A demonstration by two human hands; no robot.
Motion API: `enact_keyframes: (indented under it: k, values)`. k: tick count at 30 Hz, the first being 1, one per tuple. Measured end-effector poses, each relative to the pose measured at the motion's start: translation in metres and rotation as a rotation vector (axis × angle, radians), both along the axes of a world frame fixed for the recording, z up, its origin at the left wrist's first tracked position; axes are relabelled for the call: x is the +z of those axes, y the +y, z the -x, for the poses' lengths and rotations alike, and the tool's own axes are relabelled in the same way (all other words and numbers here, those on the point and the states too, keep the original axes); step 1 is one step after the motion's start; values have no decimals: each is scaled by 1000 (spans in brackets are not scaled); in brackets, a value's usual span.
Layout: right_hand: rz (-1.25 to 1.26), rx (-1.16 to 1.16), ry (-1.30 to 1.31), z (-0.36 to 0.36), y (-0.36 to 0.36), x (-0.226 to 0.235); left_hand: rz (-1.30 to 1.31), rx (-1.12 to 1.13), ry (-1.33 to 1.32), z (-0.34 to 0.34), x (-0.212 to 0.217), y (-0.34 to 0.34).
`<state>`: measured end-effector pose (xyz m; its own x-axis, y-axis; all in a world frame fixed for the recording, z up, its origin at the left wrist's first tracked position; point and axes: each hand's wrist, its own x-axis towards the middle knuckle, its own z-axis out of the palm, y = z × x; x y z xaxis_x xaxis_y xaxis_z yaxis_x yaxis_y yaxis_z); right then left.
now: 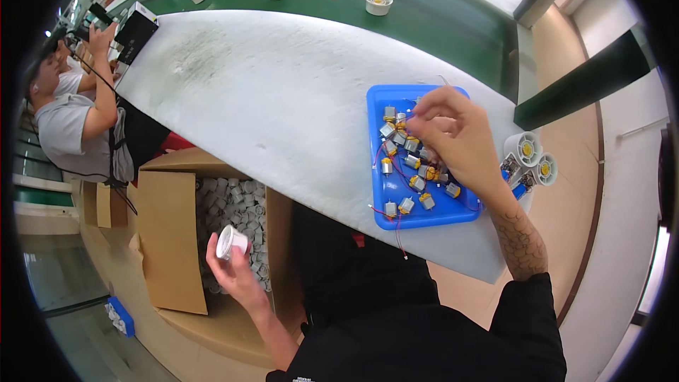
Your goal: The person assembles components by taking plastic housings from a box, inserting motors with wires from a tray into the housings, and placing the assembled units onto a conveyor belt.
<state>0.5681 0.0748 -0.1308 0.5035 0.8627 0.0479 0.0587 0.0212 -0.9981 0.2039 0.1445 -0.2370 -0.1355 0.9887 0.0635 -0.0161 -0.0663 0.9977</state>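
Motors [411, 162] occupy your one-o'clock tray [442, 213], white parts [240, 201] your ten-o'clock carton [170, 240]; left hand [239, 279] clamps a cup [232, 242], right hand [456, 136] curls, grip unclear.

Bright, even light washes the table [283, 92] left of the right fingers [444, 101]; well right of them, the pale wall [624, 177] curves toward the black border.

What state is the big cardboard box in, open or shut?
Open: a pile of white plastic parts shows inside the box, beyond the left hand.
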Motion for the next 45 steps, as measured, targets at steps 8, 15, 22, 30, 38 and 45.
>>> enact_keyframes:
  k: [8, 15, 22, 30, 38, 45]
  values:
    - [126, 288, -237, 9, 26, -5, 35, -296, -117, -67, 10, -15]
    - [169, 173, -435, -7, 6, 7, 214, -321, -145, -54, -8, -25]
    - [166, 311, -1012, -3, -6, 3, 247, -255, -126, -47, -9, -19]
    - [81, 226, -857, 3, -3, -1, -48, -374, -317, -74, 27, -11]
    - [-234, 137, -686, 29, 4, 24, -454, -410, 41, -83, 45, 2]
    - [-425, 394, -1222, 65, 8, 44, -397, -458, -10, -80, 50, 1]
